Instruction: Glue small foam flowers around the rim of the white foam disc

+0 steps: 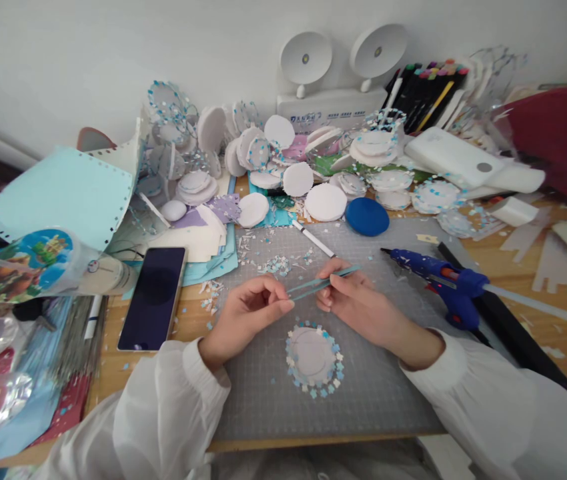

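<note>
My right hand (356, 300) grips a pair of teal tweezers (318, 285), whose tips point left. Thumb and forefinger pinched together, my left hand (253, 310) is at those tips; whatever it holds is too small to name. Below both hands, a white paper disc (312, 355) ringed with small blue and white flower-shaped pieces lies on the grey cutting mat (273, 413). Beyond the left hand is a scatter of tiny blue and white paper pieces (281, 265). A white pen (313, 239) lies just past the tweezers.
A blue glue gun (443, 283) lies on the right by a long black bar (518, 330). To the left are a phone (153, 300) and a clear plastic cup (56, 263). White discs (326, 202) and a blue round lid (367, 217) crowd the back, below a twin-headed lamp (331, 103).
</note>
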Motion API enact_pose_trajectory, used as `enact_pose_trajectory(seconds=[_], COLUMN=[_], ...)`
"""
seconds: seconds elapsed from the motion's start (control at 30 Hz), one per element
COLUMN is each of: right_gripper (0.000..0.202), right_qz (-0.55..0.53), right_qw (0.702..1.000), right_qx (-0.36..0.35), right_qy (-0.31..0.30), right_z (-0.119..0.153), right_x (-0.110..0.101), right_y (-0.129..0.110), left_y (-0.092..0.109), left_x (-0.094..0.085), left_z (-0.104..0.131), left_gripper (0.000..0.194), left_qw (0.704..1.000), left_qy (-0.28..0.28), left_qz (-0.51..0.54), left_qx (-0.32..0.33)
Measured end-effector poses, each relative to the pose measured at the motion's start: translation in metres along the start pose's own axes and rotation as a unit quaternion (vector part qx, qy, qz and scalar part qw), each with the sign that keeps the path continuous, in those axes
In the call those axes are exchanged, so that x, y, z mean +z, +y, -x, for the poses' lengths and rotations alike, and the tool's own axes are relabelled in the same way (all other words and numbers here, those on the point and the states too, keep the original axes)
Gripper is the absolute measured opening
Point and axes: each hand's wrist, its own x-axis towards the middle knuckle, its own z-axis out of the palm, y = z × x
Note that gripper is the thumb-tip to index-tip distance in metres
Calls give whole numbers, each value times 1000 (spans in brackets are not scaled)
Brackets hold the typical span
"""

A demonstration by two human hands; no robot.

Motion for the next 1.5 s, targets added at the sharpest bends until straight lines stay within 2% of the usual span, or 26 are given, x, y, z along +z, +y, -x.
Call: enact_pose_trajectory(seconds=[0.2, 0.43, 0.67, 0.73, 0.8, 0.87, 0.93, 0.97, 1.03, 1.07, 1.1, 1.17, 1.23, 1.27, 1.37, 1.4, 1.5], right_gripper=[15, 25, 20, 18, 17, 14, 12, 13, 15, 16, 16, 13, 11, 10, 11, 11, 10], right_qz=[-6, -80, -24, -10, 7, 40, 79, 98, 132, 151, 175, 240, 316, 349, 411, 425, 472], right_qw=[1000, 991, 991, 992, 991, 989, 982, 978, 969, 965, 959, 942, 914, 898, 857, 845, 812], right_qx=[-12, -12, -70, -82, -96, -112, -137, -151, -175, -185, -192, -203, -221, -234, -278, -290, -310], right_qy=[14, 109, 110, 97, 90, 92, 100, 105, 111, 112, 112, 115, 125, 130, 140, 143, 146], right_z=[-3, -6, -3, -3, -3, -3, -3, -3, -3, -3, -3, -2, -1, -1, 0, 0, 1], right_x=[0, 5, 4, 2, 0, 0, 1, 1, 1, 0, 0, -1, -1, -1, -2, -3, -8], right_y=[1, -5, -7, -7, -8, -8, -8, -8, -8, -9, -9, -11, -13, -14, -16, -17, -17], left_y=[-1, -2, 1, 0, 0, 0, 1, 1, 0, 0, 0, -1, -1, 0, 0, 1, 1], left_x=[-2, 0, 4, 2, 1, 1, 1, 1, 1, 0, 0, 0, 0, 1, 1, 1, 1], left_z=[2, -2, -2, -2, -2, -2, -2, -1, 0, 1, 2, 1, 0, -1, -1, -1, 0], left_gripper=[19, 20, 42, 36, 16, 26, 18, 18, 40, 43, 38, 17, 30, 30, 15, 18, 44], left_qw=[999, 990, 990, 993, 993, 992, 991, 992, 995, 996, 997, 997, 995, 994, 992, 991, 991], left_qy=[8, 27, 38, 41, 52, 70, 82, 82, 67, 59, 53, 50, 55, 59, 85, 92, 90], left_qz=[10, 133, 132, 107, 96, 102, 107, 100, 76, 66, 59, 63, 77, 85, 97, 99, 100], left_qx=[-30, -40, -11, 14, 37, 38, 12, -2, -19, -17, -8, 16, 29, 26, -10, -21, -26])
